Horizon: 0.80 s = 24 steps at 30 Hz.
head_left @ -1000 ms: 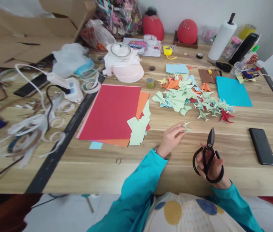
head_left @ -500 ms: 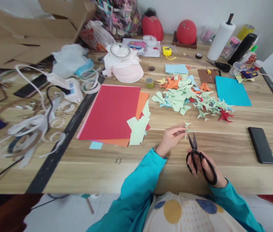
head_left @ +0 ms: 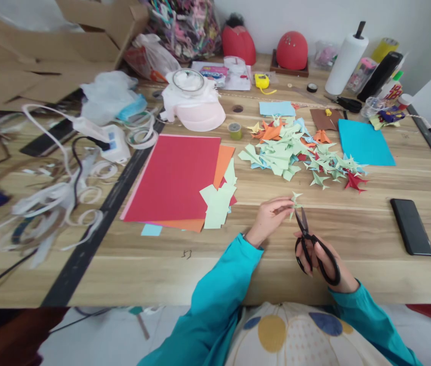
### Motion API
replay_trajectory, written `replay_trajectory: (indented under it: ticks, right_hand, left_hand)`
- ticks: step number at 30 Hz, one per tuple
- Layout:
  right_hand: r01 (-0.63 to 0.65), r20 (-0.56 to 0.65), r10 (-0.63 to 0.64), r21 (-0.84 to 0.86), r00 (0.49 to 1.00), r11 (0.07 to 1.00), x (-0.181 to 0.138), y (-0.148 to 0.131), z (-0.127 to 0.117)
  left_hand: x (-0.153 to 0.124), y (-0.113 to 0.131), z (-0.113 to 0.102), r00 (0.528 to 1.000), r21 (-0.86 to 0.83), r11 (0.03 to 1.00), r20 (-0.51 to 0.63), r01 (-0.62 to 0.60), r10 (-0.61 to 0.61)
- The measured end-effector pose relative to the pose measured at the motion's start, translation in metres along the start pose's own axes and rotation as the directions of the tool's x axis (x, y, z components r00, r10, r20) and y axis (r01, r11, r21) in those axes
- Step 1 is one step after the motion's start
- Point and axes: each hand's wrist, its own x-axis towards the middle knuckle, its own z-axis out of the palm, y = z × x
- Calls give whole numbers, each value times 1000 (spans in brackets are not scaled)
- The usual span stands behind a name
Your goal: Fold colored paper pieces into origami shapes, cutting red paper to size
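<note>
Between the fingertips of my left hand (head_left: 272, 216) is a small pale green folded paper figure (head_left: 296, 199) with pointed ends. My right hand (head_left: 328, 262) grips black-handled scissors (head_left: 305, 234), its fingers in the loops. The blades stand slightly apart, their tips close to the paper figure; whether they touch it I cannot tell. Beyond my hands lies a heap of folded paper pieces (head_left: 286, 150), mostly pale green, with some orange, blue and red. A red folded figure (head_left: 356, 182) rests at its right end.
Left of my hands are red paper sheets (head_left: 181, 178) and pale green paper pieces (head_left: 218, 206). A phone (head_left: 411, 226) lies at the right, with blue sheets (head_left: 366, 142) behind it. Cables, a power strip (head_left: 114, 145) and a white cap (head_left: 196, 109) occupy the left side.
The scissors have shifted slightly up and left, bringing their tips closer to the pale green figure. That figure has turned a little in my left fingers.
</note>
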Motion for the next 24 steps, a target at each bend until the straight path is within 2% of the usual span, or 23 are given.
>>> replay_trajectory:
  ticks: [6,10,17,24]
  right_hand:
    - [-1,0,1,18,1000,1000,0,-1,-1]
    - [-22,-18,22,4,1000,1000,-2,0,-2]
    - [-90,-86,83,-83,993,993,-5,-6,0]
    - [-110,-97,101,-103,990,989,-5,-10,2]
  left_hand:
    - [0,-3,-1,998,77,995,22,-60,59]
    - [0,-1,-2,985,194,966,51,-172,165]
    - [-1,-5,-1,922,370,845,112,-385,371]
    - [-2,-4,-3,868,479,728,186,-490,461]
